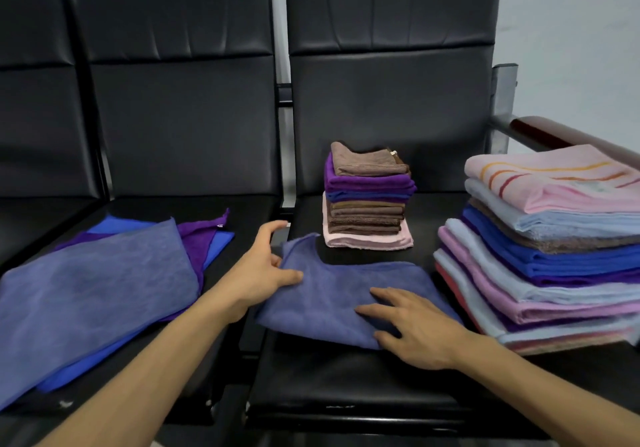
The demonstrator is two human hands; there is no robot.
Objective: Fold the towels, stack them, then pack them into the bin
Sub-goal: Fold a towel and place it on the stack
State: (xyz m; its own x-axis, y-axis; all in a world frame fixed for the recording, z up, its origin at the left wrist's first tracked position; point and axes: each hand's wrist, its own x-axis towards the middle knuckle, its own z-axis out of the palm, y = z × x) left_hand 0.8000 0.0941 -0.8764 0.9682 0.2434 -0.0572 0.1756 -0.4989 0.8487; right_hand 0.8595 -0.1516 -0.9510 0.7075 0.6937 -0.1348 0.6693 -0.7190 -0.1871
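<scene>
We stand over a row of black padded seats that serves as our bench (346, 387), with a slate-blue towel (332, 294) lying on the seat straight ahead of us at 12 o'clock. It is partly folded, and its far left corner is turned up off the cushion. Our right hand (415, 329) lies flat on the near right part of this towel with its fingers (381, 296) straight and spread apart, pointing toward 10 o'clock. Our left hand (258, 273) is at the towel's left edge: the thumb rests on top of the cloth and the index finger stretches away toward 12 o'clock. The other fingers sit against the edge, and we cannot tell whether they pinch it. Beyond the towel, at 12 o'clock, stands a small folded stack (367, 204) of brown, purple, blue and pink cloths. At 2 o'clock, just beside the towel, a larger folded stack (540, 256) leans a little, topped by a pink striped towel. At 9 o'clock, on the neighbouring seat, lies a loose pile of unfolded towels (97, 291) in slate blue, purple and bright blue. A dark red armrest (540, 131) shows behind the larger stack.
</scene>
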